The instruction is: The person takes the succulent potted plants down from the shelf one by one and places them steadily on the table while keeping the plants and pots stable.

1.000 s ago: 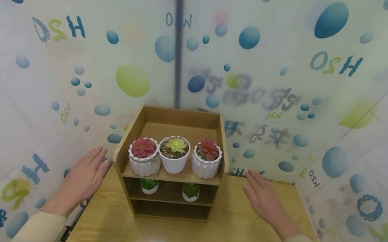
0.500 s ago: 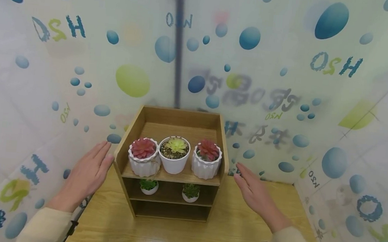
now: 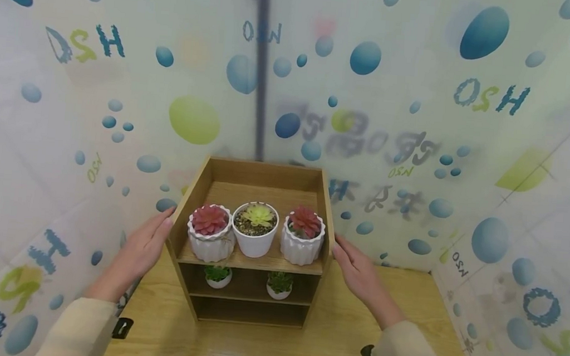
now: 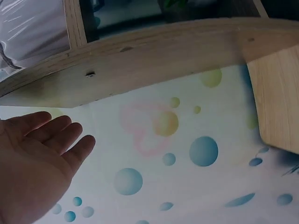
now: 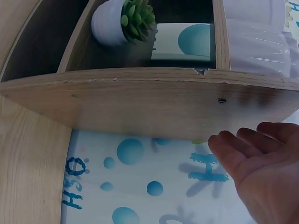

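A small wooden shelf stands upright on the table. Its top board carries two ribbed white pots with red succulents, one at the left and one at the right, plus a smooth white pot with a yellow-green succulent. My left hand is by the left side panel, fingers extended. On the opposite side, my right hand has its fingertips at the right side panel, fingers fairly straight. Whether either hand touches the wood cannot be told for certain.
Two small green potted plants, left and right, sit on the middle level. The wooden table extends in front and to both sides. A curtain-like sheet with blue dots encloses the back and sides.
Both hands have moved inward, the left to the right and the right to the left, closer to the shelf's side panels. The shelf and plants stay in place.
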### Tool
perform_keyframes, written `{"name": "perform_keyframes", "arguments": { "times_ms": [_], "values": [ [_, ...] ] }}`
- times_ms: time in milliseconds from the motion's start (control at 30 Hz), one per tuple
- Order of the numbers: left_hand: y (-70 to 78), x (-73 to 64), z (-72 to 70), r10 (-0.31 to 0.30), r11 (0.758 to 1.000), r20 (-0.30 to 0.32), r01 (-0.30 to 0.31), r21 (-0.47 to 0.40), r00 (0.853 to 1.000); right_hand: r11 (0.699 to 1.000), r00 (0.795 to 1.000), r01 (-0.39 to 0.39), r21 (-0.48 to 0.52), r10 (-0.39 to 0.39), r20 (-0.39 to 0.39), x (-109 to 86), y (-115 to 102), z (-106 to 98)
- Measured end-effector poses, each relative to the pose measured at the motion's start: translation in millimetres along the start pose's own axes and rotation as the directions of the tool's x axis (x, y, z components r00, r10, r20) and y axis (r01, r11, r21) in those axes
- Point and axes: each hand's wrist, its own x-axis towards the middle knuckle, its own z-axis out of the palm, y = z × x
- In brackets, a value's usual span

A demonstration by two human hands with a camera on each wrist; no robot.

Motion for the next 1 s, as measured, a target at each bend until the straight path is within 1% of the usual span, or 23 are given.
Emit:
{"name": "perform_keyframes", "arguments": {
  "times_ms": [133, 267, 400, 500, 633, 700, 800, 1000],
  "values": [
    [-1.1, 2.8, 5.9, 0.002, 0.998, -0.008, -0.003, -0.065, 1.000, 0.999, 1.000, -0.028, 0.031, 0.029, -0.002, 4.7, -1, 2],
    [-1.3, 3.7, 11.8, -0.038, 0.992, -0.038, 0.034, -0.121, 0.999, 0.998, 0.999, -0.037, 0.051, 0.036, 0.005, 8.3, -3, 3],
    [-2.8, 4.5, 19.4, -0.095, 0.971, -0.062, 0.079, -0.227, 0.994, 0.995, 0.999, -0.034, 0.091, 0.033, 0.013, 9.9, -5, 5],
    [-2.8, 4.6, 24.1, -0.128, 0.955, -0.083, 0.100, -0.278, 0.988, 0.992, 0.999, -0.053, 0.117, 0.052, 0.016, 10.4, -6, 6],
    [-4.3, 3.7, 26.8, -0.162, 0.954, -0.114, 0.126, -0.272, 0.980, 0.991, 0.997, -0.071, 0.114, 0.071, 0.005, 11.9, -6, 9],
    [-5.7, 3.7, 27.7, -0.172, 0.956, -0.118, 0.137, -0.259, 0.978, 0.991, 0.997, -0.072, 0.110, 0.073, -0.004, 12.6, -7, 10],
    [-7.0, 3.2, 28.2, -0.179, 0.961, -0.125, 0.145, -0.237, 0.976, 0.990, 0.997, -0.075, 0.118, 0.077, -0.013, 12.7, -8, 11],
    [-7.5, 2.6, 29.4, -0.177, 0.968, -0.148, 0.144, -0.206, 0.973, 0.992, 0.998, -0.036, 0.125, 0.042, -0.040, 11.3, -8, 13]
  ]
}}
